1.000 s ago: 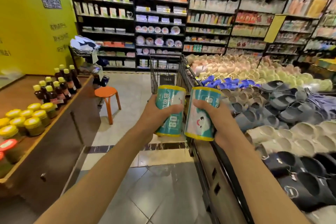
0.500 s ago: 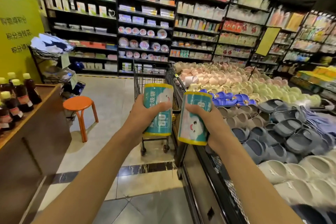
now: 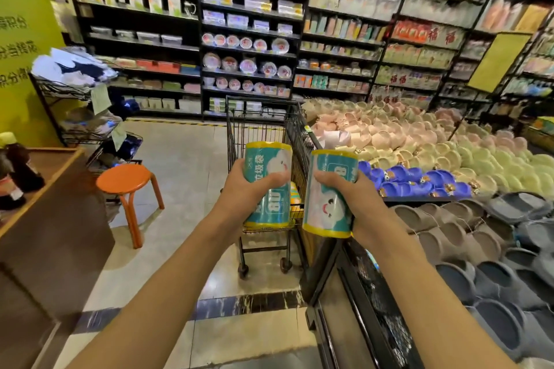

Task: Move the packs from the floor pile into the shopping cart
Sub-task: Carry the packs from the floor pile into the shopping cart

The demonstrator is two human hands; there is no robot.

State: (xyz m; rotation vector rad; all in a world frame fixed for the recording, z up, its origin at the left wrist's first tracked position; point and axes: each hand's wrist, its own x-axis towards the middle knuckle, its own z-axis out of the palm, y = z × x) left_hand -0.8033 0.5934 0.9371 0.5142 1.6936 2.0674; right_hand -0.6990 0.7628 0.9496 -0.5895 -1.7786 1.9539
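Observation:
I hold two teal cylindrical packs with yellow ends, both upright in front of me. My left hand grips the left pack. My right hand grips the right pack, which shows a cartoon face. Just beyond them stands the wire shopping cart in the aisle, its near end hidden behind the packs. A bit of yellow and teal packaging shows inside the basket. The floor pile is out of view.
A long slipper display runs along the right, its black frame close to my right arm. A wooden counter with bottles is at the left, an orange stool beside it. Dark shelving fills the back wall.
I have moved forward along the aisle: the cart, stool and back shelves look larger and nearer. The counter has slid left out of frame. Both hands keep the same grip on their packs.

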